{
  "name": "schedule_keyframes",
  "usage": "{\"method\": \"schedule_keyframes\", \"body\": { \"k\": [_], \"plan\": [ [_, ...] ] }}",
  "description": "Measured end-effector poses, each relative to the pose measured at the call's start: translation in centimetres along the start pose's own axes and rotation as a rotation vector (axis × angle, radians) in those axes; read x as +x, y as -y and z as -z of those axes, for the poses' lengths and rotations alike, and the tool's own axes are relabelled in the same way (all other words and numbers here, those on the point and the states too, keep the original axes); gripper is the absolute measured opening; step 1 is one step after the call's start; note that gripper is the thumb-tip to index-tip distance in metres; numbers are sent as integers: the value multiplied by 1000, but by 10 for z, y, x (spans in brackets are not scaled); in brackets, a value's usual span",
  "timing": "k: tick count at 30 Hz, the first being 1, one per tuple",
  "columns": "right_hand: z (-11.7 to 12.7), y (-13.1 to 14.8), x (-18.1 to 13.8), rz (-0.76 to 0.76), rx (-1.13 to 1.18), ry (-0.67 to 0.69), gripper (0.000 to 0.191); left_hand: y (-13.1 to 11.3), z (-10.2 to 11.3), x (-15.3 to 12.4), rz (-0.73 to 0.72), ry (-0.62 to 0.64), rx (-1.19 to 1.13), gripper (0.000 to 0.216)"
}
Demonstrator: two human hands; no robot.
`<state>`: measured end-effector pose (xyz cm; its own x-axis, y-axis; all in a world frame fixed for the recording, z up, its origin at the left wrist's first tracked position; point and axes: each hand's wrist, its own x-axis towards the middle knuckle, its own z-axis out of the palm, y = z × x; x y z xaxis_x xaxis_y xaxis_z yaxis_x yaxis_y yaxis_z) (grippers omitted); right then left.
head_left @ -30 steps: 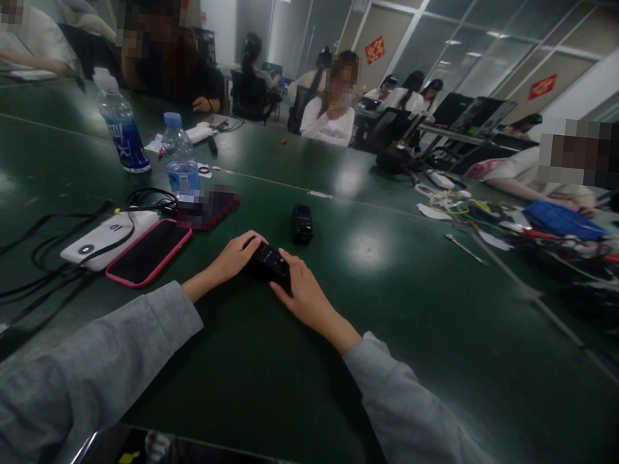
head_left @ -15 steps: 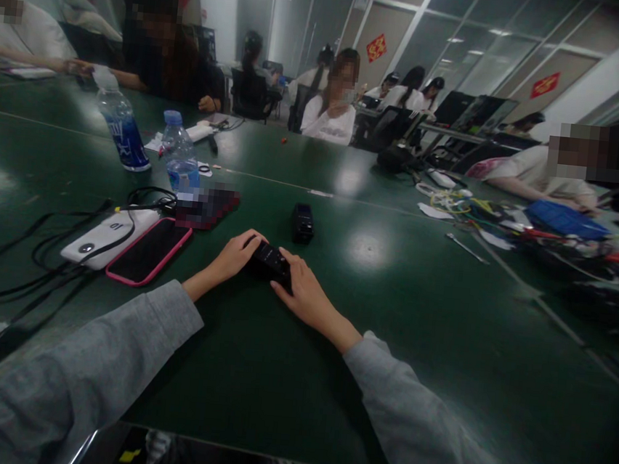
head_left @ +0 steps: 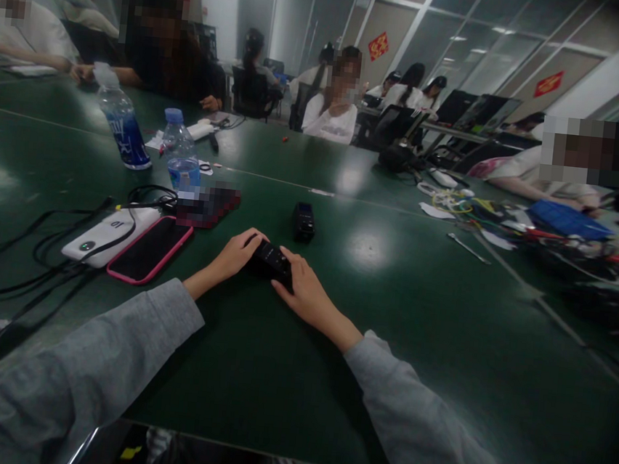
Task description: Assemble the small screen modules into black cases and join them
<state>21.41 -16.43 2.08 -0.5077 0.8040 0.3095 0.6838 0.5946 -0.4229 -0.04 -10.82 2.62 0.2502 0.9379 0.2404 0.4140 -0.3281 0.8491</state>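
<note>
The black, boxy handheld device (head_left: pixel 270 259) is sitting on or just above the glossy green table (head_left: pixel 273 382) in the head view, the left hand (head_left: pixel 236 253) grasping its left end, the right hand (head_left: pixel 305 288) its right. A 2nd black, boxy device (head_left: pixel 304 222) is resting just beyond.

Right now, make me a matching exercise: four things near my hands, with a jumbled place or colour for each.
Things:
1. Nearer black device
2. Farther black device
3. Dark-screened phone
4. Slab beside that phone

Places and colours:
A. White
B. On the table, beyond both hands
C. Pink around its edge
D. Held between left hand and right hand

Pairs: 1-D, 2-B, 3-C, 4-A
</note>
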Motion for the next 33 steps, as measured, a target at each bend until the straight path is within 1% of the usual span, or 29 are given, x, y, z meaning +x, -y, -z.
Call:
{"method": "schedule_keyframes", "body": {
  "k": [10, 33],
  "plan": [
    [-3, -2, 1, 27, -15, -19, 71, 2, -1, 1, -12, -7, 4, 33],
    [0, 0, 0, -3, 6, 4, 72, 1, 0, 0, -7, 4, -8, 33]
  ]
}}
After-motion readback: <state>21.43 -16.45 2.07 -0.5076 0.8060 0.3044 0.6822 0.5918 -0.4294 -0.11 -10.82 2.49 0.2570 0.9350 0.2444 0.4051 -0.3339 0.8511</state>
